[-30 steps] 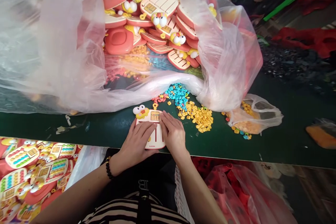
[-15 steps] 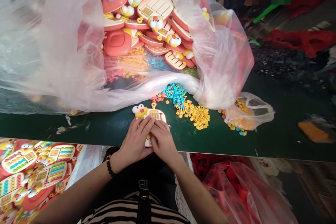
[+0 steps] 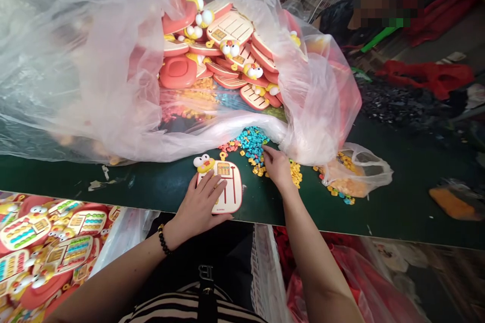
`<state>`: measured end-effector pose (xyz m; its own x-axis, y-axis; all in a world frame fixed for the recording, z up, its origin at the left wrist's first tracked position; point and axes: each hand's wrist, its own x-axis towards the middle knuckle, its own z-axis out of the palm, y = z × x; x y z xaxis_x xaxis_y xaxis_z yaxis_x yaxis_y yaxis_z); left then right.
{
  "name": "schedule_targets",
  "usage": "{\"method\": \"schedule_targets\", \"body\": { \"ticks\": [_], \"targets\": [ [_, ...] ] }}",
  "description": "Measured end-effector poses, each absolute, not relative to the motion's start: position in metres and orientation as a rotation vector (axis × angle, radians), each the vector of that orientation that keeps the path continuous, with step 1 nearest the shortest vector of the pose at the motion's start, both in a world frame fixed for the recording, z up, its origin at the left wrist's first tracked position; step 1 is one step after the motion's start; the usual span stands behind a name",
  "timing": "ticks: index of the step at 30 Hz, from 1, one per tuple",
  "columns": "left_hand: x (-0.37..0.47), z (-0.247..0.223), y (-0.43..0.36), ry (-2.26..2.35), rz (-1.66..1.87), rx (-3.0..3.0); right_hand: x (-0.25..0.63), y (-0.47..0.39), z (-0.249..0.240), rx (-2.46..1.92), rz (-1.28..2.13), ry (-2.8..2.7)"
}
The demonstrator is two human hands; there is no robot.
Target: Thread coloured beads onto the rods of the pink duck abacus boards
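Observation:
A duck-headed toy board (image 3: 232,197) lies near the table's front edge, cream-faced with red slots and a red rim. My left hand (image 3: 200,199) holds it at its left side, fingers across the face and thumb along the near edge. Part of the face is hidden under those fingers. To the right, my right hand (image 3: 278,166) reaches into the small beads, its fingers bent together at the border of the blue beads (image 3: 252,140) and yellow beads (image 3: 296,174). Whatever its fingertips hold is hidden. Some red beads (image 3: 229,147) lie beside the blue ones.
Behind the beads, a large clear plastic bag (image 3: 129,86) bulges with duck boards (image 3: 231,28). A small plastic bag (image 3: 356,176) of beads sits at right. Boards with colored beads (image 3: 71,257) fill the lower left. Another person's green tool or strap (image 3: 382,38) shows at upper right.
My right hand has left the toy board and moved right into the bead pile. My left hand stays on the board, now showing more of its slotted face.

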<state>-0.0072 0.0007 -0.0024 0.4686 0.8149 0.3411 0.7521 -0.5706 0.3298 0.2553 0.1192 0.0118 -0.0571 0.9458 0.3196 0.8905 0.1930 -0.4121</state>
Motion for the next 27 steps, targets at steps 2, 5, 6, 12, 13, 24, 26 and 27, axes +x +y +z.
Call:
{"method": "schedule_targets", "body": {
  "ticks": [2, 5, 6, 12, 13, 24, 26, 27],
  "targets": [
    [-0.007, -0.003, 0.001, 1.380, 0.704, 2.591, 0.248, 0.115, 0.014, -1.666, 0.157, -1.993],
    [-0.006, -0.004, 0.001, 1.382, 0.702, 2.603, 0.235, 0.112, 0.021, -1.654, 0.123, -1.980],
    [-0.006, -0.004, 0.001, 1.384, 0.704, 2.605, 0.230, 0.112, 0.023, -1.654, 0.114, -1.997],
    [-0.005, -0.004, 0.001, 1.395, 0.701, 2.613, 0.194, 0.110, 0.022, -1.722, -0.003, -2.193],
    [-0.005, -0.004, 0.001, 1.396, 0.691, 2.614, 0.192, 0.111, 0.021, -1.731, -0.017, -2.186],
    [-0.004, -0.005, 0.000, 1.419, 0.720, 2.602, 0.181, 0.077, 0.030, -1.480, 0.311, -2.011],
    [-0.004, -0.005, 0.001, 1.415, 0.714, 2.609, 0.170, 0.068, 0.023, -1.456, 0.242, -2.148],
    [-0.003, -0.005, 0.001, 1.413, 0.710, 2.612, 0.165, 0.065, 0.019, -1.463, 0.174, -2.201]
  ]
}}
